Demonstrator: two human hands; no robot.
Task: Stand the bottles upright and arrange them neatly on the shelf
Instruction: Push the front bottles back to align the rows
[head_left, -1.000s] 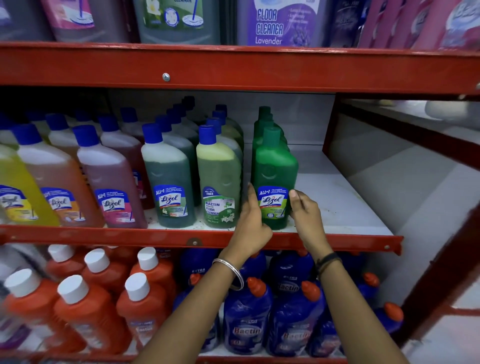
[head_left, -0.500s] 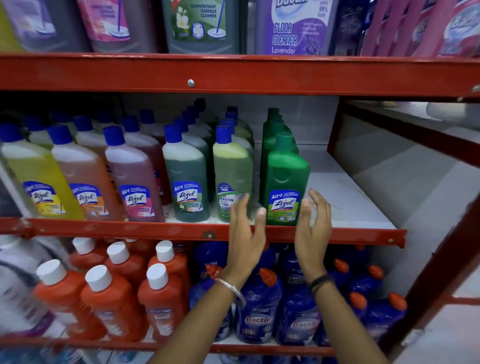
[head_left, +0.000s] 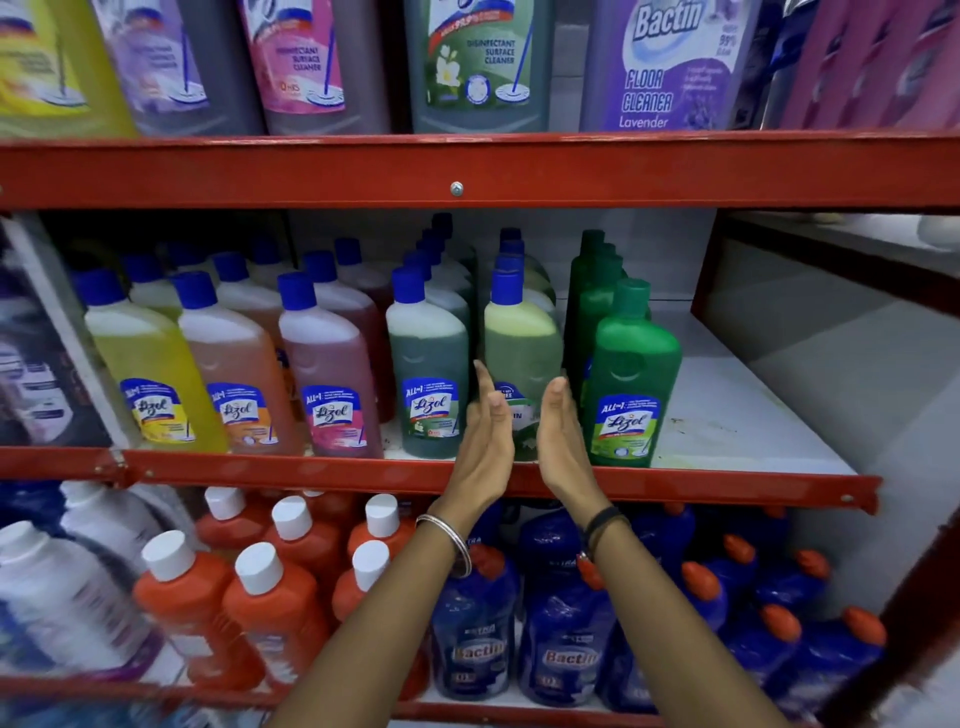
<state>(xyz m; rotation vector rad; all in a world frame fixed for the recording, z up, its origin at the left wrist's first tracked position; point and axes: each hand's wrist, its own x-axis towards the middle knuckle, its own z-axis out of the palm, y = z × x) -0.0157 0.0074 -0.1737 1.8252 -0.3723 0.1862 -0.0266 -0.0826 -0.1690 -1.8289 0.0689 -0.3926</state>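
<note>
The middle shelf holds upright rows of floor-cleaner bottles with blue caps. A pale green bottle stands at the front of its row, between a dark green-grey bottle and a solid green bottle. My left hand and my right hand are raised flat, palms facing each other, just in front of the pale green bottle's lower part. Both hands have straight fingers and hold nothing. Whether they touch the bottle I cannot tell.
Yellow, orange and pink bottles fill the shelf's left. Bare white shelf lies right of the green row. Large bottles stand on the top shelf; orange and blue bottles crowd the lower shelf. Red shelf rails run across.
Both hands left the solid green bottle and moved left, now flanking the pale green bottle in front. The camera has come closer and shifted left.
</note>
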